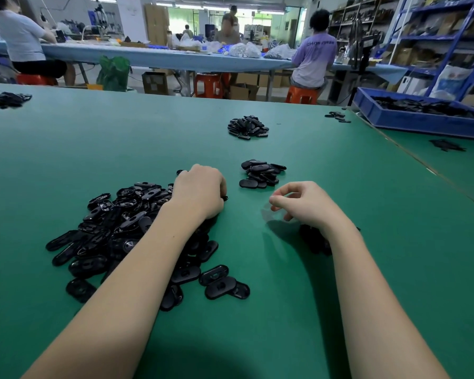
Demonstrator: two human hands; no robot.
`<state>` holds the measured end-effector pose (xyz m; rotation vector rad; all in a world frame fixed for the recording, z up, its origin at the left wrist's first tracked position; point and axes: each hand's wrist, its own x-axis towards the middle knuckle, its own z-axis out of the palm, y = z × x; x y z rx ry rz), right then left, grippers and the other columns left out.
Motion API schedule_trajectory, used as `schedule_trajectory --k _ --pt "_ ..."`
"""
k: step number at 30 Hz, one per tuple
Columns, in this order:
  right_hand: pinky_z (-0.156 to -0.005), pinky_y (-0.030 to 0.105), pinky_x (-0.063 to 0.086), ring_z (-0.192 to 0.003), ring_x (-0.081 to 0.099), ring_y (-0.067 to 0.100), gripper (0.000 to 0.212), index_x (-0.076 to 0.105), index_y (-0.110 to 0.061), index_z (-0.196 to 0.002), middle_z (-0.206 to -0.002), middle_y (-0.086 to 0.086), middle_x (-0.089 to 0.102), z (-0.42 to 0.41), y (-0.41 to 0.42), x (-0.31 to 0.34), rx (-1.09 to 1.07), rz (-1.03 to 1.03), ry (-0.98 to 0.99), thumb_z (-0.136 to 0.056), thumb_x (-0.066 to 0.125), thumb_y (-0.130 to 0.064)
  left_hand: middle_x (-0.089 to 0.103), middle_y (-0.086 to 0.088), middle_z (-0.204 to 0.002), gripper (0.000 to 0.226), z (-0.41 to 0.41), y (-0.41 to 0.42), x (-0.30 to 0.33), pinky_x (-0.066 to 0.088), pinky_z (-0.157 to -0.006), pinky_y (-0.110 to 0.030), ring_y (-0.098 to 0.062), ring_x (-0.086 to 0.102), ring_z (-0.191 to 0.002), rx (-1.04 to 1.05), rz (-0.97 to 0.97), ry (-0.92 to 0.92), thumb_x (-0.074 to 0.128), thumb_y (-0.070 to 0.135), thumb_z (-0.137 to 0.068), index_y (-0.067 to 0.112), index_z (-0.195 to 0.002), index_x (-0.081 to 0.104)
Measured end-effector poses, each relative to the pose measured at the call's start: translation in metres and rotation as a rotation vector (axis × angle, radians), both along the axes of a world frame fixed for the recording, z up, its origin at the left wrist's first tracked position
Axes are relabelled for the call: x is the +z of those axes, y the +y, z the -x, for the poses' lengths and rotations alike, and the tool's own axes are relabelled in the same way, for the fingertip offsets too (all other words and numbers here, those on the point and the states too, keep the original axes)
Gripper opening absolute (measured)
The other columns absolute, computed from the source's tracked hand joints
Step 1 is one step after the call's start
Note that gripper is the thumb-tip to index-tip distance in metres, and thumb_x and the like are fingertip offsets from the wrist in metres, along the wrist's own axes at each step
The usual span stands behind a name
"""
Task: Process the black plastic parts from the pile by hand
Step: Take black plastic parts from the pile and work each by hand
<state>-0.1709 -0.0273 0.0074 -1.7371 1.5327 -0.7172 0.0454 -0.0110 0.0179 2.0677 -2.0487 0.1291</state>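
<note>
A person is sitting at a green table (66,160), with the big pile of black plastic parts (126,231) lying at lower left of centre. The left hand (200,194) is reaching over the pile's far right edge, fingers curled down onto a part; whether it is truly gripping is not clear. The right hand (303,203), right of centre, is pinching a thin clear film (271,213) between thumb and fingertips, above a few dark parts under the wrist. A small stack of parts (262,173) is sitting just beyond the hands, another heap (248,127) farther back. A blue bin (411,121) is resting at upper right.
</note>
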Motion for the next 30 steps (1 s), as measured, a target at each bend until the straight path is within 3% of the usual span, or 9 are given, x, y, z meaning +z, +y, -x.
schedule_trajectory --k 2,6,13,17,21,23,26,30 --pt "-0.049 0.013 0.042 -0.052 0.062 0.0 0.005 0.071 -0.027 -0.087 -0.081 -0.015 0.077 0.003 0.0 0.001 -0.012 0.006 -0.008 -0.09 0.068 -0.03 0.068 0.002 -0.109 0.019 0.001 0.0 0.001 0.037 -0.082 -0.03 -0.022 0.054 -0.114 0.012 0.007 0.022 0.064 0.021 -0.09 0.03 -0.101 0.075" --pt "-0.059 0.022 0.043 -0.053 0.063 0.0 0.008 0.072 -0.026 -0.09 -0.08 -0.018 0.076 0.008 0.0 0.002 -0.028 0.004 -0.023 -0.091 0.069 -0.033 0.071 0.002 -0.1 0.02 0.003 0.004 0.003 0.038 -0.073 -0.029 -0.02 0.054 -0.091 0.028 0.02 0.036 0.06 0.015 -0.085 0.029 -0.091 0.073" --pt "-0.062 0.024 0.046 -0.053 0.062 0.0 0.008 0.072 -0.025 -0.091 -0.078 -0.016 0.077 0.016 -0.001 0.004 -0.067 0.016 -0.03 -0.09 0.069 -0.032 0.068 0.004 -0.11 0.021 -0.002 0.003 0.0 0.042 -0.078 -0.03 -0.02 0.06 -0.109 -0.033 -0.12 0.027 0.064 0.024 -0.086 0.033 -0.103 0.071" --pt "-0.057 0.02 0.045 -0.052 0.061 -0.002 0.006 0.072 -0.026 -0.09 -0.078 -0.016 0.077 0.017 -0.002 0.003 -0.101 0.024 -0.029 -0.09 0.068 -0.03 0.07 0.004 -0.104 0.01 0.002 0.002 -0.001 0.043 -0.075 -0.029 -0.021 0.063 -0.102 -0.022 -0.075 0.013 0.065 0.025 -0.087 0.031 -0.092 0.071" --pt "-0.075 0.029 0.055 -0.078 0.066 0.007 0.009 0.072 -0.029 -0.089 -0.084 -0.014 0.077 0.019 -0.004 0.001 -0.189 0.068 0.081 -0.089 0.063 -0.031 0.069 0.006 -0.102 0.013 0.003 0.001 -0.002 0.039 -0.073 -0.029 -0.02 0.06 -0.103 -0.036 0.069 0.026 0.061 0.028 -0.091 0.029 -0.093 0.074" --pt "-0.079 0.031 0.053 -0.091 0.065 0.012 0.01 0.072 -0.033 -0.087 -0.088 -0.018 0.074 0.021 -0.003 0.001 -0.21 0.08 0.194 -0.089 0.062 -0.03 0.067 0.013 -0.097 0.011 0.005 -0.001 0.0 0.039 -0.073 -0.028 -0.014 0.06 -0.095 -0.038 0.15 0.202 0.063 0.03 -0.091 0.031 -0.092 0.073" --pt "-0.076 0.028 0.048 -0.098 0.065 0.014 0.014 0.073 -0.036 -0.087 -0.095 -0.02 0.073 0.021 -0.001 0.002 -0.206 0.062 0.335 -0.086 0.065 -0.025 0.07 0.016 -0.079 0.008 0.012 -0.003 0.002 0.047 -0.07 -0.021 -0.001 0.064 -0.073 -0.054 0.132 0.707 0.068 0.03 -0.089 0.03 -0.082 0.071" --pt "-0.086 0.03 0.053 -0.103 0.066 0.016 0.022 0.076 -0.037 -0.093 -0.103 -0.014 0.074 0.018 0.002 0.002 -0.214 0.033 0.417 -0.085 0.065 -0.02 0.076 0.005 -0.075 0.002 0.021 -0.002 0.0 0.053 -0.057 -0.02 -0.009 0.07 -0.069 -0.033 -0.083 1.206 0.071 0.022 -0.09 0.022 -0.091 0.069"
